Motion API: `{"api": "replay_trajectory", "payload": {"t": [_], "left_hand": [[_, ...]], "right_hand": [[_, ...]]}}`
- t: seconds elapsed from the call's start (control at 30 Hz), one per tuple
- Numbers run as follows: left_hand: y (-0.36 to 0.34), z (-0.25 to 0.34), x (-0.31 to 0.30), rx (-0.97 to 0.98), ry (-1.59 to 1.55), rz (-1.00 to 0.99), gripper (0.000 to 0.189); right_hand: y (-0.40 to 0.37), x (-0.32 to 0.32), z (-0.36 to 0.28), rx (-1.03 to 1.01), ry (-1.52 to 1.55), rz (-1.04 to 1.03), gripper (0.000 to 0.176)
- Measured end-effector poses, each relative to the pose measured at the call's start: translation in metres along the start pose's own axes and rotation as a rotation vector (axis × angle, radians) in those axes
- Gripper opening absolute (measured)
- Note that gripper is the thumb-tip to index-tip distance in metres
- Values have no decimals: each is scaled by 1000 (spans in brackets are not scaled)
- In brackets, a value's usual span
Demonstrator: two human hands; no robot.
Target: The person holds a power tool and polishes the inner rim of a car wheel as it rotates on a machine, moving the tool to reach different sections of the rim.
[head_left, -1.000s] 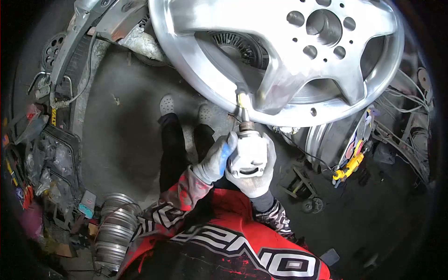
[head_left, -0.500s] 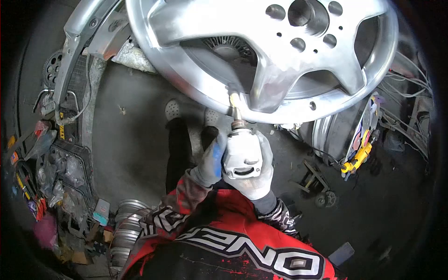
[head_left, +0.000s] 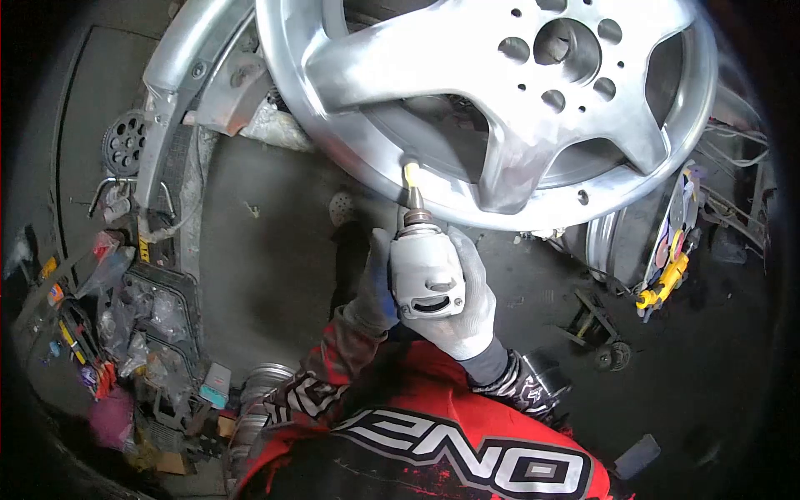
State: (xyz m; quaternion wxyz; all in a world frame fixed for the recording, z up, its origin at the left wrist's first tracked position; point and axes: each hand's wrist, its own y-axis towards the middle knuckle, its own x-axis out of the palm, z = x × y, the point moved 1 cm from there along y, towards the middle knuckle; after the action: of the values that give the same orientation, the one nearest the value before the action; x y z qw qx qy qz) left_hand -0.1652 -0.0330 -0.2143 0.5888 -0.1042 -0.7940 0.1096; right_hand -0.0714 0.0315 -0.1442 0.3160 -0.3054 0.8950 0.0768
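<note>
A bare-metal alloy wheel [head_left: 400, 62] fills the top of the view, its spokes and rim lip brushed bright. Between my gloved hands is a pale grey die grinder [head_left: 428, 275], pointing away from me. Its slim yellow-tipped bit [head_left: 412, 175] meets the rim lip to the left of the lower spoke. My left hand [head_left: 377, 279], in a grey and blue glove, is closed on the tool's left side. My right hand [head_left: 475, 304], in a white glove, wraps its right side and underside. Some fingers are hidden behind the body.
A yellow power tool [head_left: 664, 283] hangs at the right near another wheel [head_left: 602, 246]. A small metal stand [head_left: 593, 321] is on the floor. Stacked rims [head_left: 265, 383] lie at lower left, beside crates [head_left: 158, 308] with plastic bags. A curved metal part [head_left: 187, 58] is at upper left.
The grinder's tip has moved left along the rim lip, farther from the lower spoke. The whole scene has shifted right in view. Both hands keep hold of the grinder.
</note>
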Motion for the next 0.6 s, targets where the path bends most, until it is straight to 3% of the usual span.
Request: {"api": "replay_trajectory", "payload": {"t": [0.2, 0.27, 0.3, 0.43, 0.5, 0.53, 0.6], "left_hand": [[-4, 46, 25, 25, 44, -3, 79], [-4, 57, 40, 118, 25, -3, 78], [-9, 67, 36, 81, 133, 131, 78], [-14, 73, 36, -3, 209, 183, 76], [-27, 59, -15, 134, -271, 299, 72], [-19, 51, -9, 125, -269, 300, 72], [-3, 38, 5, 110, 303, 137, 67]], "right_hand": [[26, 21, -27, -67, 45, -10, 93], [35, 25, -36, -75, 49, -16, 94], [40, 28, -40, -59, 79, -42, 94], [42, 28, -49, -15, 112, -55, 92], [31, 28, -47, -23, 98, -13, 92], [24, 28, -44, 12, 73, 28, 91], [13, 26, -40, 47, 42, 76, 90]]}}
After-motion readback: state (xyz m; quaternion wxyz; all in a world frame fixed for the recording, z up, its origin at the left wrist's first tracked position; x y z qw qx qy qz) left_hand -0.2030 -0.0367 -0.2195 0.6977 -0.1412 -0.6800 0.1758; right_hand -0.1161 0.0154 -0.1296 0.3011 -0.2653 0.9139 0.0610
